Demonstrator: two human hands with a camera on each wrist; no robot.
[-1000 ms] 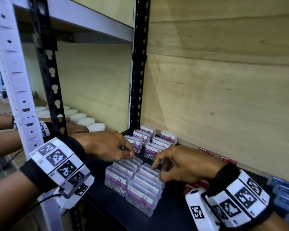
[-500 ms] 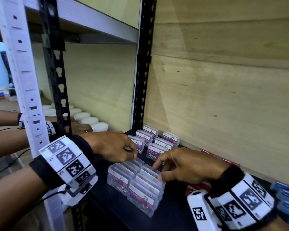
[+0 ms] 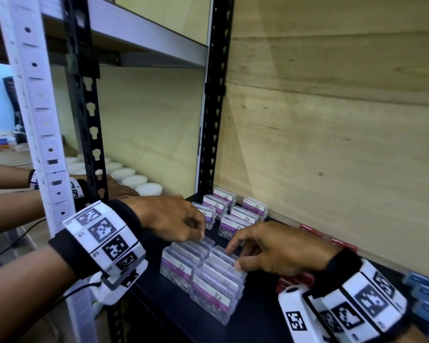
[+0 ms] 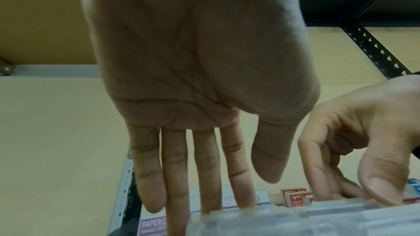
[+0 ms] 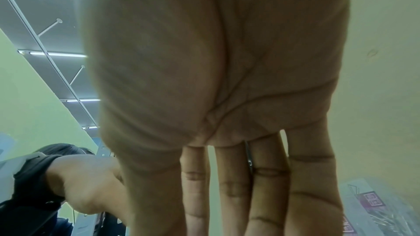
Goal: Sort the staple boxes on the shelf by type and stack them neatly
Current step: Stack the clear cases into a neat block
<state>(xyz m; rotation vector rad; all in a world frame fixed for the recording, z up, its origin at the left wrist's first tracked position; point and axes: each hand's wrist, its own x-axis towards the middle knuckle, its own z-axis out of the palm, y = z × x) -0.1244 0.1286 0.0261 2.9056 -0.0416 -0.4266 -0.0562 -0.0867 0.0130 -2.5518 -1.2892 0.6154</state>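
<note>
1. Nearest, both wrists wear black bands with white blocks printed in square black-and-white codes. Below them is the dark, matte shelf [image 3: 255, 315], carried by black slotted uprights [image 3: 212, 100] and a white perforated post [image 3: 39, 125].
2. At the shelf's front edge stands a block of clear plastic boxes [image 3: 203, 276], upright in two rows packed side by side, with purple "PAPER CLIP" labels and metal clips showing through the walls.
3. The left hand [image 3: 170, 219] reaches over the far end of the left row. The wrist view shows its fingers nearly straight, tips touching the box tops; this grip holds nothing.
4. The right hand [image 3: 278, 251] sits on the right row, forefinger reaching ahead, thumb pressed to a box's side. Whether this grip pinches a box I cannot tell.
5. Further back, more labelled clear boxes [image 3: 235, 214] stand in short rows near the rear upright.
6. Red cardboard boxes [image 3: 332, 241] line the pale wood-grain back panel [image 3: 332, 134]; blue boxes [image 3: 424, 290] are cut off at the right edge.
7. On the neighbouring bay, white round lids [image 3: 131, 178] lie in rows beside another person's hands, partly hidden by the post.
</note>
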